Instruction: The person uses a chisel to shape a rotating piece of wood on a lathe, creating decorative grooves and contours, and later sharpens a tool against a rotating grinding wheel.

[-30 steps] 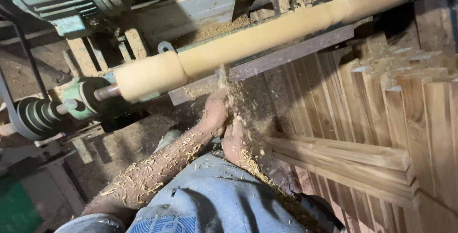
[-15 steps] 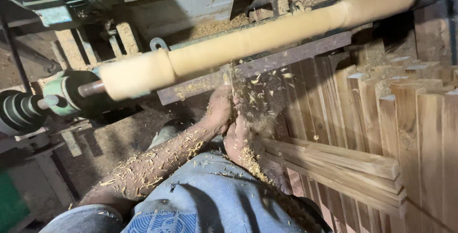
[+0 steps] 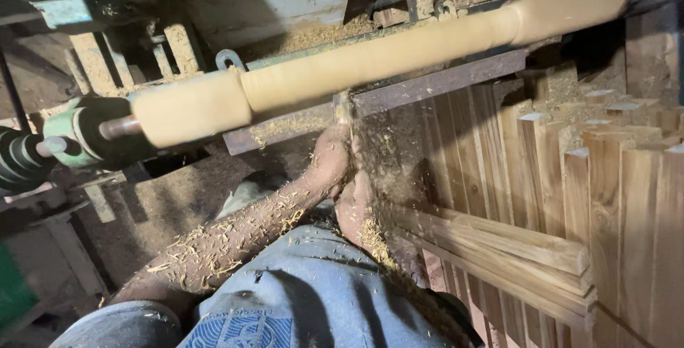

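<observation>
Nearest me, right hand (image 3: 356, 209) low, grip on the tool handle, I judge; its fingers are hidden under shavings. Left hand (image 3: 331, 163) ahead, closed around the chisel (image 3: 344, 109), steadying it on the metal rest bar (image 3: 427, 84). Beyond, tip meets the pale wooden spindle (image 3: 370, 59), so chips fly. Plank stack (image 3: 605, 198) stands right.

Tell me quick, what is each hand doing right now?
Left hand: closed on the turning tool pressed to the wooden spindle.
Right hand: closed lower on the same tool, under flying shavings.
</observation>
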